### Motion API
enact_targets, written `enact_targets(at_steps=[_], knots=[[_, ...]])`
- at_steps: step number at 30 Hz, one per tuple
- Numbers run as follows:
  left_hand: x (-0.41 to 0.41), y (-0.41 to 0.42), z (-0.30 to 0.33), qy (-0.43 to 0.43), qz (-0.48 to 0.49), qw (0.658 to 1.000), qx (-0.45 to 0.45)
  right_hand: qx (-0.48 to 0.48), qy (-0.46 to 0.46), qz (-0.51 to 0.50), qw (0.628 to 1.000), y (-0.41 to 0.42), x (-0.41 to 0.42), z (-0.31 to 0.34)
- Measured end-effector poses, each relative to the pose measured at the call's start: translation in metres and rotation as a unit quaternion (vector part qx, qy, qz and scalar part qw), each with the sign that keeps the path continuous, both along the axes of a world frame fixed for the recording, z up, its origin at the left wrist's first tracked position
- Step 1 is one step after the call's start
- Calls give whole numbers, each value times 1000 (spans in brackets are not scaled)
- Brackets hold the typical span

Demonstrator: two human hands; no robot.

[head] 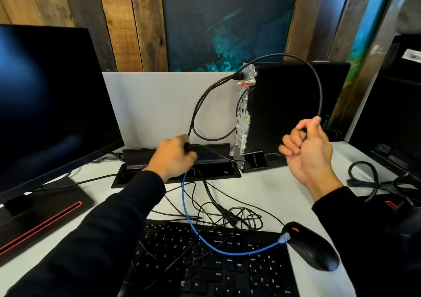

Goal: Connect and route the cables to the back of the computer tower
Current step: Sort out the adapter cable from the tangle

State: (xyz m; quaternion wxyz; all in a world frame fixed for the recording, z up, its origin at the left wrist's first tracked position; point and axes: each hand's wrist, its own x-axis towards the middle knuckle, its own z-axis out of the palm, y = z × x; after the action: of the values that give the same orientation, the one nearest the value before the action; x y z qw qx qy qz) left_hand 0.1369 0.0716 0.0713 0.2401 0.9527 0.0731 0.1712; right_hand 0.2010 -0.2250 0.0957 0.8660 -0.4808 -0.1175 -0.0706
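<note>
Head view: tower (296,114) ports indistinct.

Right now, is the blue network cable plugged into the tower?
No, the blue network cable lies loose over the keyboard, its clear plug end beside the mouse, away from the tower.

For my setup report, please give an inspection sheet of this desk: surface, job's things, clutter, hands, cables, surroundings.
Surface: white desk with open black cable tray.
Job's things: upright black computer tower, its metal back panel facing left.
Clutter: black keyboard, black mouse, dark monitor.
Hands: left hand grips a black cable; right hand pinches the looping black cable.
Cables: blue network cable loose over the keyboard; thin black wires tangled.
Surroundings: wood-plank wall.
</note>
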Motion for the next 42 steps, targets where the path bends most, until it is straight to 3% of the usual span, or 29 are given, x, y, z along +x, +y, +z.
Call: enact_targets(at_steps=[5, 10, 12, 14, 16, 18, 22, 25, 26, 29, 34, 36, 38, 42], knots=[[16, -63, -3, 64, -133, 985, -85, -185, -55, -117, 974, -16, 1, -17], [32, -88, -30, 166, -163, 959, -159, -313, -161, -148, 924, -34, 0, -37], [33, -80, -35, 161, -132, 965, -158, -318, -161, -165, 920, -43, 6, -41], [32, -67, -33, 64, -30, 988, -140, -298, -133, -195, 925, -55, 15, -45], [29, -51, -28, -75, 83, 986, -125, -276, -101, -192, 936, -62, 22, -52], [27, -38, -20, -192, 85, 971, -111, -251, -73, -175, 949, -62, 23, -58], [38, -30, 7, -158, -81, 984, 5, -286, -103, -176, 936, -56, 15, -64], [46, -39, 20, -108, -163, 967, 166, -355, -119, -209, 903, -51, 12, -64], [46, -43, 18, -95, -183, 961, 183, -370, -117, -231, 892, -49, 14, -63], [45, -48, 7, -52, -193, 968, 153, -469, -168, -294, 816, -40, 12, -56], [41, -54, -17, -40, -239, 958, 152, -640, -417, -279, 583, 8, -12, -38], [38, -56, -24, -29, -279, 945, 166, -679, -449, -246, 526, 26, -16, -39], [37, -46, -28, -34, -284, 947, 148, -670, -438, -235, 551, 26, -9, -44], [34, 4, -37, -46, -162, 986, -4, -597, -291, -253, 703, -11, 14, -45]])
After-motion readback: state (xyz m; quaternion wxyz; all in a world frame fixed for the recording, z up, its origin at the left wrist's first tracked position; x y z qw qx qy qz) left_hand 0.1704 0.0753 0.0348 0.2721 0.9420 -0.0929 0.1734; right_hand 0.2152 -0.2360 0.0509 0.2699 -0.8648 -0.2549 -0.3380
